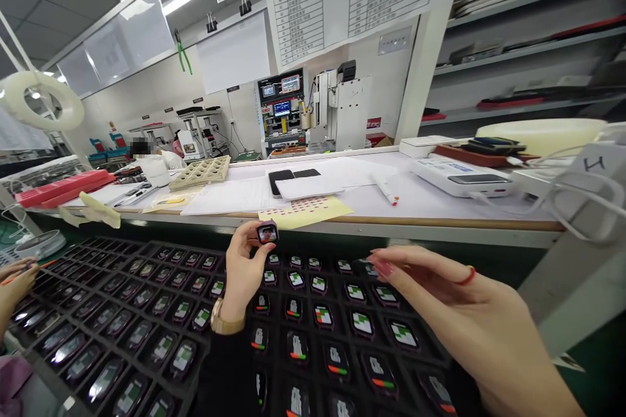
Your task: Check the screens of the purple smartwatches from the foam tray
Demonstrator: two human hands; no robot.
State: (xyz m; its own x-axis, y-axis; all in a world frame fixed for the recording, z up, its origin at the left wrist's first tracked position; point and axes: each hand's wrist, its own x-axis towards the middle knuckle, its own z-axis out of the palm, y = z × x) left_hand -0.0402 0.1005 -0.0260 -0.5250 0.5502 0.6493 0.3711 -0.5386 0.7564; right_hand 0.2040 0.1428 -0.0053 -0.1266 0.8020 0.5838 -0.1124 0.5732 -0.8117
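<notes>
From my remote seat, biggest first: the desk (440, 199) runs across the far side w/ papers, a yellow sticker sheet (306, 210) and a marker (386, 190) at its near edge, prob. parked there to stay in reach.

Below it, near me, the black tray (342, 303) fills the view. Its pockets keep the watch units (362, 322) apart, faces up and lit, so I'd say each screen can be read w/o lifting it.

The right hand (440, 313) lies flat over the tray's right part, grip apart, fingers stretched w/ the tips above a far-row pocket. Can't tell if they touch the unit there.

The left hand (244, 273) is raised at centre, above the tray's far edge. Its grip is clamped on the held watch (267, 233), thumb and fingertips pinching the case sides. That leaves the screen uncovered and turned toward me, likely for a clear look.

At far left, a co-worker's hand (14, 280) rests at the tray's edge.
</notes>
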